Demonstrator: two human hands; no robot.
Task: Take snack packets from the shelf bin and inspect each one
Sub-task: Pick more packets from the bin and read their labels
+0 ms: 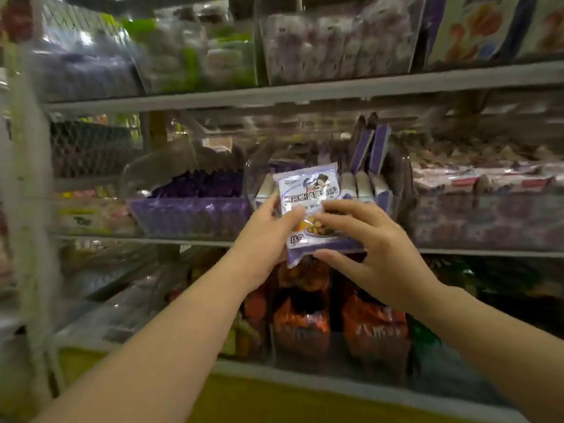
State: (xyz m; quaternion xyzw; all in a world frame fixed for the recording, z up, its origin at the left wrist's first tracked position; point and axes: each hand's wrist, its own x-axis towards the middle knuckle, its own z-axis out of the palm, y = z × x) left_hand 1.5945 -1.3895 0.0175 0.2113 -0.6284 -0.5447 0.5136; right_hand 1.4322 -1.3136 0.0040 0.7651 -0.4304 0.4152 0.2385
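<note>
Together left hand (pixel 265 241), right hand (pixel 377 254) pinch packet (pixel 306 193).

Head-worn wide-angle view, facing shelves (pixel 305 93) forward, close in.

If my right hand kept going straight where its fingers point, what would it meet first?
The right hand is touching the snack packet, so that comes first; pushing on, it would likely meet the left hand next.

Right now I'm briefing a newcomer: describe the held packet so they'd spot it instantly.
Find the middle shelf, then its clear bin of upright purple packets. In front, the left hand and right hand hold one packet, alone face-on, showing a cartoon figure.
</note>
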